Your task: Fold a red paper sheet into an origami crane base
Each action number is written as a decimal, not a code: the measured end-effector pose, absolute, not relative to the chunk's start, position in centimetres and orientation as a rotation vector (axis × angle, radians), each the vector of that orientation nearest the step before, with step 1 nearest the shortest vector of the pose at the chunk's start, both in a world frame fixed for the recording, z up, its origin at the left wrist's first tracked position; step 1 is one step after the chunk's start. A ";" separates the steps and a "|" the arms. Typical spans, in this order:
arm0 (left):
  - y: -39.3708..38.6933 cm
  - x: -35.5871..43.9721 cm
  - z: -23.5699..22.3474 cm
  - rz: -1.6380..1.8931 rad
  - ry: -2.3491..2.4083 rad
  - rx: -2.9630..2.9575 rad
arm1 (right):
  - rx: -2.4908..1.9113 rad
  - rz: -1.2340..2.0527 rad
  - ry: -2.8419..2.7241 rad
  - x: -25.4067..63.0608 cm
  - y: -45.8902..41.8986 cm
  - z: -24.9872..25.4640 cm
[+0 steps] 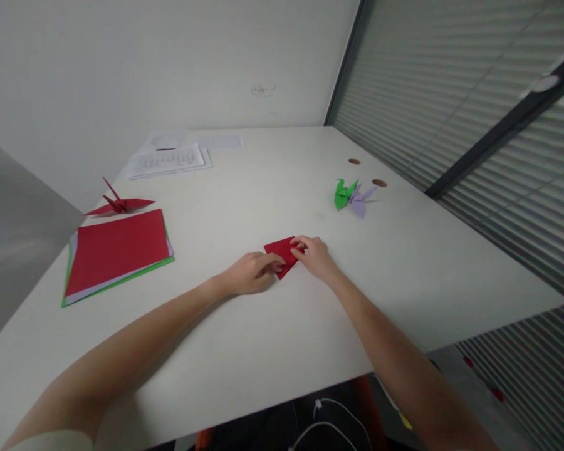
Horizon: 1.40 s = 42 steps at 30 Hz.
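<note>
A small folded piece of red paper lies on the white table in front of me. My left hand rests at its lower left edge, fingers curled and fingertips pressing on the paper. From the right, my right hand pinches the paper's right edge between thumb and fingers. Part of the paper's right side is hidden under those fingers, so the exact fold there cannot be made out.
At the left, a stack of red, purple and green paper sheets lies below a red paper crane. Green and purple paper cranes stand at the right, near two round table holes. Written sheets lie at the back.
</note>
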<state>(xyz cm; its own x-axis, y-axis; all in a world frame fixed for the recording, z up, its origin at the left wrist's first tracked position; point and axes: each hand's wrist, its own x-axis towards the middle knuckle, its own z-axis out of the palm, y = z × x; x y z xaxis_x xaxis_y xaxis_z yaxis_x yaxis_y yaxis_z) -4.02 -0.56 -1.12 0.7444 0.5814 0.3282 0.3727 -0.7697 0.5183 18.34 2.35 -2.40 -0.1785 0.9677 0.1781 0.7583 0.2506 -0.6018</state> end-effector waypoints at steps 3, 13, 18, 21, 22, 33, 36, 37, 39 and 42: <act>-0.5 -4.0 -1.0 0.642 0.666 2.575 | -1.566 0.523 -2.004 18.4 2.4 -2.3; -0.6 -3.9 -1.4 0.657 0.555 2.707 | -1.532 0.489 -2.058 18.4 2.5 -2.7; -0.8 -3.9 -1.2 0.623 0.575 2.700 | -1.554 0.424 -2.090 18.7 2.5 -2.7; -0.8 -3.9 -1.1 0.605 0.565 2.692 | -1.574 0.429 -2.095 18.9 2.5 -2.6; -0.8 -3.9 -1.1 0.595 0.565 2.691 | -1.581 0.437 -2.091 18.9 2.4 -2.5; -0.9 -3.6 -0.9 0.601 0.532 2.743 | -1.665 0.440 -2.043 18.5 2.4 -2.5; -1.0 -3.6 -0.9 0.560 0.551 2.736 | -1.670 0.421 -2.039 18.5 2.5 -2.7; -1.0 -3.6 -0.9 0.546 0.565 2.725 | -1.669 0.416 -2.040 18.5 2.5 -2.7; -1.1 -3.5 -0.8 0.527 0.604 2.708 | -1.668 0.415 -2.043 18.5 2.5 -2.6; -1.3 -3.1 -0.7 0.504 0.644 2.746 | -1.683 0.426 -2.049 18.4 2.4 -2.3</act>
